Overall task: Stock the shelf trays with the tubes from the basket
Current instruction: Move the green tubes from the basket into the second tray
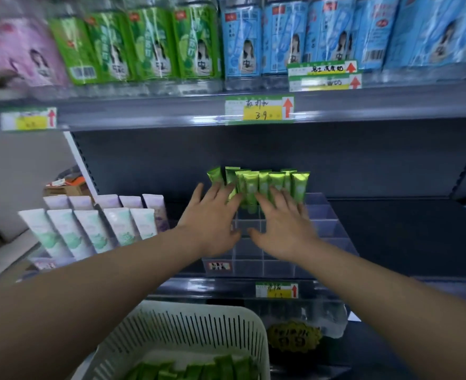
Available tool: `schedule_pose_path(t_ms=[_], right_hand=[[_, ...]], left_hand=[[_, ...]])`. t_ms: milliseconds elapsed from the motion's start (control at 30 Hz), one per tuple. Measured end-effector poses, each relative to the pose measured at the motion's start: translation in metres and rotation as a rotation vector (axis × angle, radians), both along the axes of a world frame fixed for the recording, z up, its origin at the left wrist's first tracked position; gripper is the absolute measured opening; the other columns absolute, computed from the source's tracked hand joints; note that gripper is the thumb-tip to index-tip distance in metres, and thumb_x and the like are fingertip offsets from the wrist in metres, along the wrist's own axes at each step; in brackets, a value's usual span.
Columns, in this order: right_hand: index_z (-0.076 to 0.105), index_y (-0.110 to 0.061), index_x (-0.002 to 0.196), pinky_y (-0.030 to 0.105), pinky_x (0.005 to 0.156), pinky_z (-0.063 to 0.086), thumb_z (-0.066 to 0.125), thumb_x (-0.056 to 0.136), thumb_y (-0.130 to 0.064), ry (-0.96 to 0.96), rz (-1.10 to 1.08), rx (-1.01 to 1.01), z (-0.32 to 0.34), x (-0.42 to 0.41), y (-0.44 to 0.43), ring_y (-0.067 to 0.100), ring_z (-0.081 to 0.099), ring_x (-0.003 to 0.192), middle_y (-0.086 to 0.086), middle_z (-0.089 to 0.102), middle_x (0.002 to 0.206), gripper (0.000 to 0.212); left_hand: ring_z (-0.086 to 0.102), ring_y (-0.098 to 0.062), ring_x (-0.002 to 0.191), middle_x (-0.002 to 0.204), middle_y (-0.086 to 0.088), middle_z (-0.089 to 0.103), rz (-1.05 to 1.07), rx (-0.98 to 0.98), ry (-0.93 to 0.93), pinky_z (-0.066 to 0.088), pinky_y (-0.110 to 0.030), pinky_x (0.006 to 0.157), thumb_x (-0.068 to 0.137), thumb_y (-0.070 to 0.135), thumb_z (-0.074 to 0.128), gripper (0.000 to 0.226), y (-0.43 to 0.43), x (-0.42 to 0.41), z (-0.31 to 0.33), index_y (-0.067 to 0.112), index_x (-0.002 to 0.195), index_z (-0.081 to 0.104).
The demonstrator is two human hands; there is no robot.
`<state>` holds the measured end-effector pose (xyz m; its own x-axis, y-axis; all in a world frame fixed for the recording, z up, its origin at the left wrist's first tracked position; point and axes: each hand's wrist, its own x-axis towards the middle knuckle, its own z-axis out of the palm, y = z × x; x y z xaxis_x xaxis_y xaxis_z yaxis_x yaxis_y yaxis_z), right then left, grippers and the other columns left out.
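The left hand point(212, 216) and right hand point(283, 224), fingers spread flat and holding nothing, rest against the green tubes point(256, 183) standing at the back of the clear tray point(323, 223), probably squaring the row, while spare tubes point(188, 369) wait in the basket point(199, 329).

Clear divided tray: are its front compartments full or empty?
Empty: front cells of the clear tray show bare dividers; green tubes stand only at the back.

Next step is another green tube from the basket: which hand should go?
Left hand, probably: the basket sits low under its forearm, with the right hand farther across. Both rest open-fingered against the green tubes on the shelf.
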<state>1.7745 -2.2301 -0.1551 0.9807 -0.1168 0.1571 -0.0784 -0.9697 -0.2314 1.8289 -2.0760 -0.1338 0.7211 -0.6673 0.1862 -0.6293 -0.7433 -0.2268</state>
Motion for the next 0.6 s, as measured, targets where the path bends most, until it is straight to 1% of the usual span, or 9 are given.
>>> schedule_pose_path(t_ms=[167,300,400,467,600], right_hand=[[-0.002,-0.03,0.15,0.048,0.119,0.0,0.044,0.09,-0.053,0.045,0.059,-0.017,-0.013,-0.019,0.036,0.021,-0.014,0.146,-0.003,-0.014,0.158,0.08],[-0.003,-0.03,0.15,0.048,0.119,-0.001,0.043,0.091,-0.053,0.081,0.103,0.006,-0.03,-0.035,0.061,0.021,-0.016,0.145,-0.004,-0.015,0.158,0.079],[-0.004,-0.029,0.151,0.047,0.119,-0.001,0.044,0.09,-0.053,0.119,0.134,0.012,-0.046,-0.046,0.077,0.021,-0.017,0.145,-0.003,-0.017,0.158,0.081],[-0.003,-0.028,0.151,0.045,0.119,-0.001,0.044,0.091,-0.053,0.138,0.16,0.001,-0.055,-0.053,0.086,0.021,-0.017,0.145,-0.002,-0.017,0.158,0.08],[-0.001,-0.022,0.151,0.039,0.121,0.003,0.046,0.092,-0.048,0.153,0.225,0.024,-0.074,-0.065,0.101,0.02,-0.011,0.146,0.0,-0.009,0.159,0.08]], left_hand=[[-0.008,-0.023,0.147,0.159,-0.001,-0.001,0.044,-0.017,0.053,0.0,-0.052,0.118,0.088,0.055,0.041,0.079,0.038,-0.03,-0.021,0.024,0.15,0.001],[-0.01,-0.022,0.146,0.159,0.0,-0.003,0.083,-0.078,0.085,-0.003,-0.051,0.118,0.089,0.055,0.038,0.077,0.065,-0.051,-0.041,0.025,0.15,0.001],[-0.012,-0.022,0.146,0.159,0.0,-0.006,0.109,-0.083,0.107,-0.005,-0.051,0.118,0.089,0.056,0.038,0.079,0.084,-0.065,-0.058,0.024,0.15,-0.001],[-0.011,-0.022,0.146,0.159,-0.001,-0.005,0.119,-0.083,0.122,-0.005,-0.049,0.117,0.088,0.057,0.039,0.081,0.094,-0.073,-0.068,0.023,0.151,-0.001],[-0.012,-0.02,0.146,0.159,-0.001,-0.006,0.13,-0.056,0.151,-0.004,-0.048,0.119,0.088,0.06,0.038,0.083,0.111,-0.083,-0.091,0.022,0.151,-0.001]])
